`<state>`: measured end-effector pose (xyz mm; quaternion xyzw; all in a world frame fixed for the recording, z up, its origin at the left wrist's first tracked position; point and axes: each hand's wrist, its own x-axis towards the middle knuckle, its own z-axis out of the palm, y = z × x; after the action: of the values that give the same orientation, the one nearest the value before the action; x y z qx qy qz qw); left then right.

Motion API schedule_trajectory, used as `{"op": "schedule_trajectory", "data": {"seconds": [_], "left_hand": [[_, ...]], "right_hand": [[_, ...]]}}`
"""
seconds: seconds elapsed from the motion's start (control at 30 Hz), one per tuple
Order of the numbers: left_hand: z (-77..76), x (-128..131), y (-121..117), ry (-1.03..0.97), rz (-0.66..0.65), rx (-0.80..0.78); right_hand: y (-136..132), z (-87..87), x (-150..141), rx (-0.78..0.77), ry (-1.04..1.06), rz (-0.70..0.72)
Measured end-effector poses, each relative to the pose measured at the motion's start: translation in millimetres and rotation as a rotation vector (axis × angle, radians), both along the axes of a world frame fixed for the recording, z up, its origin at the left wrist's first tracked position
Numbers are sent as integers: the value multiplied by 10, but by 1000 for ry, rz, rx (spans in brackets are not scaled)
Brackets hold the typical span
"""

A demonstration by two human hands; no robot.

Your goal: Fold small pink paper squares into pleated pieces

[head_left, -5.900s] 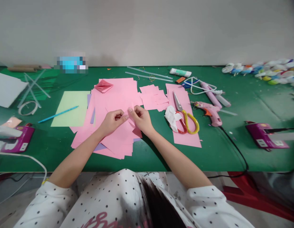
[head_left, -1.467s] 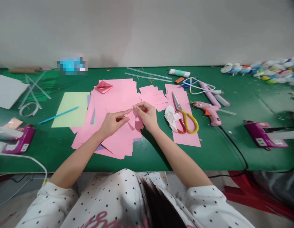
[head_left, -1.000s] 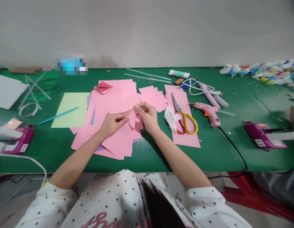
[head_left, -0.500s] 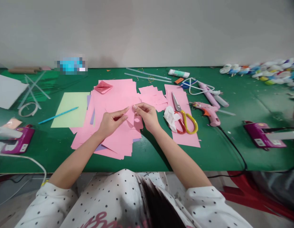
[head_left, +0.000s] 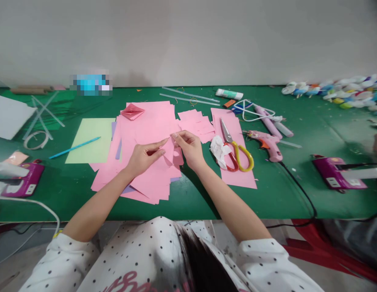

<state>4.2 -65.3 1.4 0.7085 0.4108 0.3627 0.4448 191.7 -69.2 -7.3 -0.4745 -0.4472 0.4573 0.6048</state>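
Observation:
Between my two hands is a small folded piece of pink paper (head_left: 169, 154), held above the stack of pink sheets (head_left: 151, 121). My left hand (head_left: 146, 158) pinches its left side between thumb and fingers. At its upper right corner, the thumb and fingertips of my right hand (head_left: 190, 148) are closed on it. The paper's exact folds are hard to make out against the pink behind it. A folded pink paper piece (head_left: 132, 111) rests on the far left part of the stack.
Right of the stack lie small pink squares (head_left: 197, 125), scissors with red and yellow handles (head_left: 241, 156) and a pink glue gun (head_left: 267, 144). A blue pencil (head_left: 75, 147) crosses a pale green sheet (head_left: 87, 134) on the left. Purple power strips (head_left: 337, 172) sit at both sides.
My right fingertips have shifted very slightly up and right, with the pink paper's corner. My left hand has moved slightly to the right. Everything else stays put.

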Motion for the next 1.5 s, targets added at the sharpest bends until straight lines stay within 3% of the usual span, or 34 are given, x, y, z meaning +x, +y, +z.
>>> {"op": "schedule_trajectory", "data": {"seconds": [0.27, 0.53, 0.77, 1.07, 1.33, 1.5], "left_hand": [[5, -4, 33, -76, 8, -81], [-7, 4, 53, -90, 5, -119], [-14, -7, 70, -98, 48, -136], [36, 4, 54, -76, 30, -169], [-17, 33, 132, -200, 10, -189], [-34, 22, 139, -229, 32, -206]], "right_hand": [[-5, -22, -19, -62, -60, 172], [0, -50, -34, 6, -150, 127], [1, -46, -28, -29, -109, 195], [-6, -34, -5, -31, -136, 183], [-75, -34, -99, -21, -200, 387], [-95, -64, -158, -2, -274, 405]]}}
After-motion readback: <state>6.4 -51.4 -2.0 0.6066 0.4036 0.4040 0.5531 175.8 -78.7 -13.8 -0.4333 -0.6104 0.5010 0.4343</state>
